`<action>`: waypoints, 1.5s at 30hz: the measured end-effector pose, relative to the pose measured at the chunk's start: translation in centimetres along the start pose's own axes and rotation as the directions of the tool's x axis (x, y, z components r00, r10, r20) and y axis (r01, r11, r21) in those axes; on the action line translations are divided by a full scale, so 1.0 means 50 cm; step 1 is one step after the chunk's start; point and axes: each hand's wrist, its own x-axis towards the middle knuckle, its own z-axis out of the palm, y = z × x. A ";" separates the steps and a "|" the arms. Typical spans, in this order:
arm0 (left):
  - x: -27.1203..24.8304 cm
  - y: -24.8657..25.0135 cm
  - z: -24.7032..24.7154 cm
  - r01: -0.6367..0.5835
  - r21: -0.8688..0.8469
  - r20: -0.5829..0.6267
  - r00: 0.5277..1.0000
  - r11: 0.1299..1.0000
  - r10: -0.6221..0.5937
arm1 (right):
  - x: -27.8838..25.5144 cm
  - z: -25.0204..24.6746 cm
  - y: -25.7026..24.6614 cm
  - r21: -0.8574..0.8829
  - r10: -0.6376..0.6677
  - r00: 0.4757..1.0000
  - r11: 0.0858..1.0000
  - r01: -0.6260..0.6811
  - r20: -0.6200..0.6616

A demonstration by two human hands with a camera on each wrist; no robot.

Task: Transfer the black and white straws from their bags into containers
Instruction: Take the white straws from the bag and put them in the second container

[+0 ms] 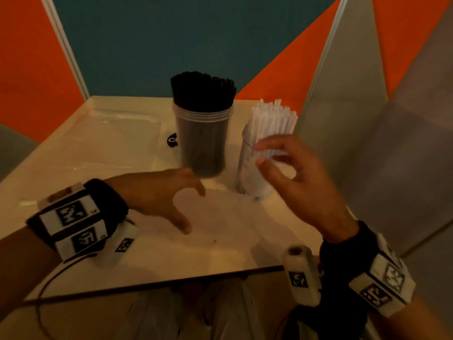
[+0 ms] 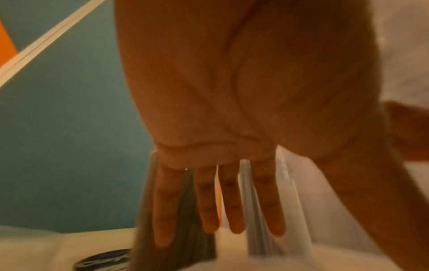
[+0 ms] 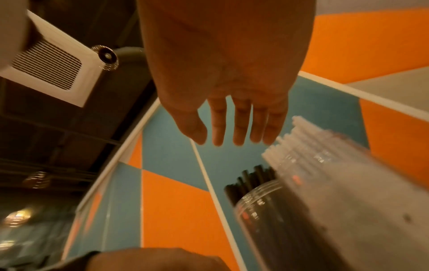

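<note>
Straws stand in two clear jars near the table's [image 1: 73, 153] far edge: black straws [image 1: 203, 90] left, white straws [image 1: 273, 117] right. We hold our left hand [image 1: 161, 192] and right hand [image 1: 299, 182] before them, fingers loosely spread, empty. Both wrist views show straight, slightly parted fingers [image 2: 209, 201] [image 3: 241, 124] gripping nothing.

A partitioned booth, it seems an exhibition or office space: orange and teal wall panels [image 1: 171, 40] at 12 o'clock, a ceiling vent [image 3: 46, 62], a plain table [image 1: 103, 153].
</note>
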 end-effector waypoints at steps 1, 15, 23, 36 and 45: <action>-0.013 -0.016 0.014 0.039 0.047 0.071 0.997 0.998 -0.042 | -0.016 0.014 -0.019 0.009 -0.003 0.996 1.000 0.003 0.087; -0.057 -0.041 0.029 -0.029 -0.028 -0.191 0.981 0.999 0.023 | -0.033 0.256 -0.069 -0.330 0.210 0.730 0.944 0.023 0.651; -0.053 -0.020 0.018 -0.079 -0.063 -0.263 0.963 0.995 0.060 | 0.011 0.319 -0.045 -0.553 0.354 0.697 0.830 0.073 0.623; -0.041 -0.017 0.024 -0.084 -0.080 -0.280 0.958 0.993 0.058 | 0.019 0.349 -0.037 -0.587 0.324 0.681 0.787 0.191 0.657; -0.052 -0.030 0.033 -0.015 -0.166 -0.206 0.978 0.986 -0.020 | 0.013 0.272 -0.052 -0.453 0.112 0.735 0.845 0.284 0.668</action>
